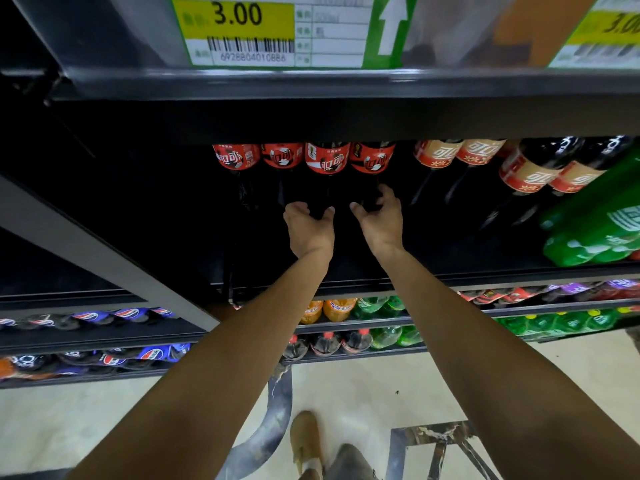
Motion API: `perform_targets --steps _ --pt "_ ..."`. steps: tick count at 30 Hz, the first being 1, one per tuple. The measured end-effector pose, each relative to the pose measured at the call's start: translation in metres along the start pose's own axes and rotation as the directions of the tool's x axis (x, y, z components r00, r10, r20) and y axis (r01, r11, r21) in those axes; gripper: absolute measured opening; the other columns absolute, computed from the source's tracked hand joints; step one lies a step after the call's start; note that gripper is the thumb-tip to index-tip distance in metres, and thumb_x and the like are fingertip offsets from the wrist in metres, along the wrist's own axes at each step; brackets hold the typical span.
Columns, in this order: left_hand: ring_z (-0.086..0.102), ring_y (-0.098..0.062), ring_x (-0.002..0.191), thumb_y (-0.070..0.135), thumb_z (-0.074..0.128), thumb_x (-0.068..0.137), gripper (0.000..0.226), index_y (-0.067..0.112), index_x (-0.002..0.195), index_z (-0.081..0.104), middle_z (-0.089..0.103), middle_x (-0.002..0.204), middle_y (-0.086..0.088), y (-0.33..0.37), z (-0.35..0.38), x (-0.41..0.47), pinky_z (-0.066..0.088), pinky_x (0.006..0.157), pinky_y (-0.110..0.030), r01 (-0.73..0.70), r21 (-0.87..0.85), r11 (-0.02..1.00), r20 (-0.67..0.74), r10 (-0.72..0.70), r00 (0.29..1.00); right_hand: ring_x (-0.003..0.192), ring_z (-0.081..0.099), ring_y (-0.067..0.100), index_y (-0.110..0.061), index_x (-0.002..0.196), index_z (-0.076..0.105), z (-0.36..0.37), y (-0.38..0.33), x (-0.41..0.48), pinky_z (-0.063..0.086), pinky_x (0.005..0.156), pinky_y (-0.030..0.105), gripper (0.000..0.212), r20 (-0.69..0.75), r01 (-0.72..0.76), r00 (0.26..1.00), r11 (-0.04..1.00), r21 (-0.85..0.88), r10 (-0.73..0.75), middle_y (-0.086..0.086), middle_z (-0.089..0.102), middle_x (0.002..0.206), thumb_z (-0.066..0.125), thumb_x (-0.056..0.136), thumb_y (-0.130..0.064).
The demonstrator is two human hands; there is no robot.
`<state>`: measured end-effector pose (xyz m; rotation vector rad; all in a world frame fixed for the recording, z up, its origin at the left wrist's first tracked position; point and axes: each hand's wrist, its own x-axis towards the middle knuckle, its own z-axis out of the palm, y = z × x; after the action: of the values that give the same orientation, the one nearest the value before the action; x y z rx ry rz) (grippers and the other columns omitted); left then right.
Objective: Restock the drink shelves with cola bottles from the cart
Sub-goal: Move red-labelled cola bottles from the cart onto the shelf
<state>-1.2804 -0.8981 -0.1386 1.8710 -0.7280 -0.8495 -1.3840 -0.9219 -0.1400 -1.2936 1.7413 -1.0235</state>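
Reaching into dark metal shelf point(485, 276): 4 red-labelled dark cola bottles point(282, 155) upright in row at back. L hand point(308, 232) curls round base of 3rd bottle point(325, 161) from left, R hand point(380, 225) round 4th bottle point(372, 161) (bases barely visible in shadow). 4 tan-labelled cola bottles point(479, 151) to right.

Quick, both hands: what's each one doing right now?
Left hand: curled round a dark cola bottle.
Right hand: curled round the neighbouring cola bottle.
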Motion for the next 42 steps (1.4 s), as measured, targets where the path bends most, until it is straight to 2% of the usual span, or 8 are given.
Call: perform_targets --steps 7,12,16,20,23,26,33,42 --pt "0.049 -0.004 0.078 0.020 0.069 0.088 0.038 0.006 0.115 0.047 0.047 0.120 -0.008 -0.004 -0.009 -0.007 0.038 0.061 -0.007 -0.073 -0.060 0.996 0.059 0.076 0.995 0.122 0.051 0.022 -0.012 0.144 0.039 -0.006 -0.001 -0.006 0.045 0.102 0.034 0.064 0.039 -0.043 0.998 0.997 0.062 0.041 0.010 0.048 0.135 0.067 0.090 -0.030" --pt "0.053 -0.025 0.108 0.021 0.063 0.092 0.041 0.000 0.123 0.046 0.046 0.125 -0.013 -0.009 -0.030 -0.036 0.049 0.088 -0.034 -0.254 0.140 0.957 0.116 0.239 0.964 0.104 0.057 0.015 -0.010 0.135 0.049 -0.026 0.001 -0.032 0.042 0.084 0.023 0.054 0.072 0.000 0.997 1.000 -0.024 0.002 0.004 0.057 0.125 0.062 0.092 -0.039" --pt "0.045 -0.025 0.119 0.024 0.058 0.094 0.042 0.007 0.130 0.045 0.047 0.127 -0.010 -0.020 -0.056 -0.070 0.046 0.087 -0.035 -0.537 0.531 0.655 0.259 0.478 0.839 0.104 0.060 0.020 -0.012 0.126 0.057 -0.053 0.013 -0.072 0.050 0.084 0.035 0.041 0.159 0.203 0.975 0.919 -0.338 -0.157 0.002 0.062 0.116 0.057 0.094 -0.038" --pt "0.042 -0.028 0.118 0.034 0.049 0.094 0.045 0.009 0.130 0.041 0.046 0.126 -0.010 -0.035 -0.088 -0.109 0.040 0.093 -0.037 -0.573 0.772 0.273 0.435 0.431 0.791 0.111 0.056 0.024 -0.014 0.123 0.059 -0.076 0.022 -0.119 0.050 0.081 0.036 0.038 0.353 0.438 0.897 0.633 -0.638 -0.265 0.004 0.061 0.118 0.051 0.095 -0.039" --pt "0.044 -0.029 0.115 0.039 0.048 0.093 0.045 0.009 0.125 0.043 0.047 0.123 -0.011 -0.053 -0.118 -0.138 0.039 0.092 -0.039 -0.527 0.830 0.182 0.437 0.374 0.818 0.111 0.054 0.027 -0.012 0.117 0.059 -0.079 0.022 -0.154 0.048 0.080 0.036 0.038 0.528 0.600 0.800 0.428 -0.676 -0.287 0.007 0.060 0.114 0.046 0.095 -0.040" --pt "0.045 -0.030 0.117 0.039 0.047 0.093 0.042 0.008 0.122 0.045 0.049 0.123 -0.011 -0.073 -0.159 -0.166 0.037 0.094 -0.040 -0.440 0.870 0.220 0.375 0.282 0.883 0.113 0.054 0.028 -0.013 0.119 0.059 -0.066 0.013 -0.188 0.047 0.082 0.036 0.040 0.684 0.729 0.683 0.288 -0.621 -0.257 0.008 0.060 0.117 0.044 0.096 -0.042" --pt "0.045 -0.030 0.120 0.037 0.047 0.094 0.039 0.011 0.124 0.046 0.051 0.127 -0.009 -0.138 -0.296 -0.223 0.035 0.096 -0.039 -0.081 0.943 0.323 0.060 0.075 0.995 0.110 0.057 0.030 -0.012 0.114 0.057 0.025 -0.020 -0.282 0.043 0.079 0.034 0.036 0.904 0.946 0.320 0.141 -0.291 -0.282 0.010 0.061 0.116 0.044 0.095 -0.040" --pt "0.047 -0.030 0.121 0.040 0.048 0.094 0.042 0.011 0.125 0.048 0.053 0.127 -0.009 -0.195 -0.500 -0.282 0.036 0.098 -0.040 0.367 0.844 0.390 -0.360 -0.093 0.928 0.107 0.057 0.029 -0.012 0.112 0.060 0.170 -0.091 -0.447 0.045 0.081 0.037 0.034 0.950 0.993 -0.107 0.018 0.118 -0.294 0.008 0.064 0.110 0.045 0.094 -0.037"
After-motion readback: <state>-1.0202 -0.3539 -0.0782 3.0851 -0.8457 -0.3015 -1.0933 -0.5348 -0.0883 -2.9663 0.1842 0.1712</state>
